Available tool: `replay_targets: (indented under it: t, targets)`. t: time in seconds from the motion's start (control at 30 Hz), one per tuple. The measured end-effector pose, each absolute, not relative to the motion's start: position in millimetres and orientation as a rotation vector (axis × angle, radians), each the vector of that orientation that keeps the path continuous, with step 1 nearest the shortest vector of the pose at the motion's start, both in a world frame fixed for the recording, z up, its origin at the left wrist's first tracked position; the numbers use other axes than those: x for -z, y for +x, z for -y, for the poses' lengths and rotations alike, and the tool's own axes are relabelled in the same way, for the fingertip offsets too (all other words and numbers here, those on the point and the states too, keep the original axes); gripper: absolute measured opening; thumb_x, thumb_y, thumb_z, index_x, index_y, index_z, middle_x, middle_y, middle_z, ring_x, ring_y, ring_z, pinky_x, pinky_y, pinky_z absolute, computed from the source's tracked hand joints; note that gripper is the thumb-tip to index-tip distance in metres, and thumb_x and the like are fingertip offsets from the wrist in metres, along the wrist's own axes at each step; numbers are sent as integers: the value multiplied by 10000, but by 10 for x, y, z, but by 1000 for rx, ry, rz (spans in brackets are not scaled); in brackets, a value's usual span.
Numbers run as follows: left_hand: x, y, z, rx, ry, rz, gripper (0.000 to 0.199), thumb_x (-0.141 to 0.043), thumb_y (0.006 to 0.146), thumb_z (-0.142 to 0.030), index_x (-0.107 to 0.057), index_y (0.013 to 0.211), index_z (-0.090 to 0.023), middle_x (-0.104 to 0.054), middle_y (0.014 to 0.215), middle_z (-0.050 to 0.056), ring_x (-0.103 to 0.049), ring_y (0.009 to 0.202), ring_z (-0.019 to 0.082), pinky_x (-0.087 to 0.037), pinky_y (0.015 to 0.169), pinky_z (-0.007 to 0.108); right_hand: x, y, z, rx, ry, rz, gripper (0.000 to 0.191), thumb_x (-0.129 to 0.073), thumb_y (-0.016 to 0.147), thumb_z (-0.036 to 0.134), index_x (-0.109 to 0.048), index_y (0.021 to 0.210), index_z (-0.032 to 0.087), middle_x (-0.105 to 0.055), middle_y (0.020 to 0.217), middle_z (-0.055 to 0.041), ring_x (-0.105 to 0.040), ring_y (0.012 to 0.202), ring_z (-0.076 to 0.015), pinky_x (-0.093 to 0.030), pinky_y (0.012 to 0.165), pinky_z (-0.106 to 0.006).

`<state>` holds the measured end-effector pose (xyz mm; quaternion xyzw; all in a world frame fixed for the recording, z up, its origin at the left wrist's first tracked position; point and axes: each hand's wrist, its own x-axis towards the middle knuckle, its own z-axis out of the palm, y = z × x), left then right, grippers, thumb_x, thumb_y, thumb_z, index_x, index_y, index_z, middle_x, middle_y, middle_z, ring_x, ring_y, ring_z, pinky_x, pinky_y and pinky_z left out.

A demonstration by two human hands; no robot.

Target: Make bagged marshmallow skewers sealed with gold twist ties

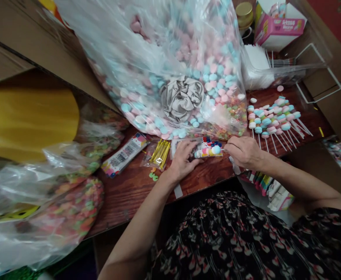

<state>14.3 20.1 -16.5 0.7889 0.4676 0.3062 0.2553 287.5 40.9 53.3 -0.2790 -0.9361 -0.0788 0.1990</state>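
A marshmallow skewer (216, 149) in pink, white, yellow and blue lies partly inside a printed clear wrapper (201, 154) near the table's front edge. My left hand (183, 157) holds the wrapper's left end, thumb and fingers on either side of it. My right hand (242, 151) is closed in a pinch on the skewer's white stick at the wrapper's right end. Further printed wrappers (207, 141) lie just behind. Left of my left hand are a small bag of gold twist ties (160, 152) and a stack of flat wrappers (125, 154).
Behind my hands stands a big clear bag of marshmallows (214, 74). Finished-looking marshmallow skewers (272, 116) are piled at right, by a plastic tray (287, 72) and pink box (284, 27). Bagged gummy candies (71, 202) bulge at left. Loose green gummies (153, 176) lie on the wooden table (120, 198).
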Motion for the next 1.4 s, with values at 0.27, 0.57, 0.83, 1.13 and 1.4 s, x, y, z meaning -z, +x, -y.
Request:
replay_targets:
  t: [0.27, 0.57, 0.83, 1.13, 1.4]
  targets:
    - [-114, 391, -196, -488, 2441, -1323, 129, -600, 800, -177, -588, 928, -194, -648, 949, 88, -536, 973, 277, -374, 848, 433, -626, 2881, -305, 304, -719, 2556, 247, -401, 954, 168, -634, 871, 175, -586, 748, -28, -479, 706, -135, -278, 623, -305]
    - [-287, 644, -131, -458, 2467, -1292, 107, -588, 841, -251, -511, 898, -205, -605, 824, 43, -563, 757, 202, -372, 639, 303, -779, 2720, -121, 202, -924, 2699, 262, -391, 934, 137, -587, 761, 152, -572, 715, -61, -432, 612, -141, -204, 567, -324]
    - [-256, 783, -101, -536, 2355, -1343, 72, -558, 803, -189, -549, 874, -189, -630, 814, 63, -583, 753, 205, -421, 656, 310, -884, 2510, -92, -181, -1261, 2849, 166, -463, 847, 115, -613, 919, 108, -650, 875, -122, -524, 607, -150, -197, 513, -300]
    - [-420, 475, -49, -345, 2339, -1405, 210, -558, 694, -69, -613, 830, -220, -666, 735, 26, -613, 694, 206, -385, 604, 289, -727, 2640, -156, -197, -897, 2631, 230, -405, 956, 183, -624, 916, 125, -597, 880, -79, -474, 691, -134, -285, 551, -267]
    - [-304, 667, 7, -467, 2160, -1312, 78, -591, 717, -131, -568, 701, -204, -607, 636, -3, -543, 590, 156, -351, 554, 262, -631, 2759, -203, -70, -668, 2625, 212, -389, 895, 82, -571, 807, 147, -546, 778, -44, -446, 667, -136, -298, 571, -259]
